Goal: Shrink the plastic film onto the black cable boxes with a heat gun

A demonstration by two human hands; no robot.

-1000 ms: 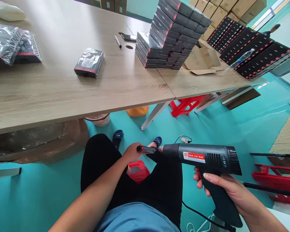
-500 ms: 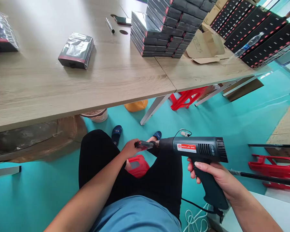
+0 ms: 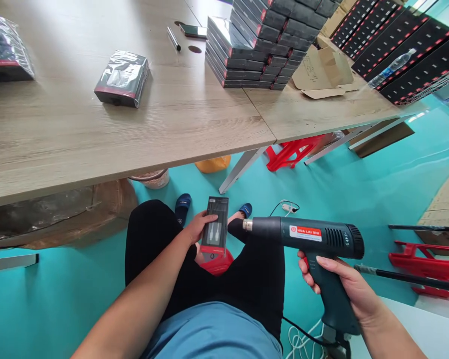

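Note:
Above my lap, my left hand (image 3: pixel 200 225) grips a flat black box (image 3: pixel 216 224) with a red end by its left side, thumb across the printed face. That face is turned up toward me. My right hand (image 3: pixel 340 279) is wrapped around the handle of a dark heat gun (image 3: pixel 307 233) with a red and white label. The gun's nozzle points left toward the box, with a gap between them. On the table (image 3: pixel 153 134) sits a wrapped black box (image 3: pixel 122 79), and another box in loose clear film (image 3: pixel 6 50) stands at the far left.
Stacked black boxes (image 3: pixel 256 55) stand at the table's back, beside a phone (image 3: pixel 193 31) and a pen (image 3: pixel 174 39). Torn cardboard (image 3: pixel 322 72) and a water bottle (image 3: pixel 392 68) are farther right. Red stools (image 3: pixel 430 259) and a power strip (image 3: pixel 289 207) are on the floor.
My left hand has turned the box from edge-on to printed face up. The heat gun has shifted slightly right and down, widening the gap to the box.

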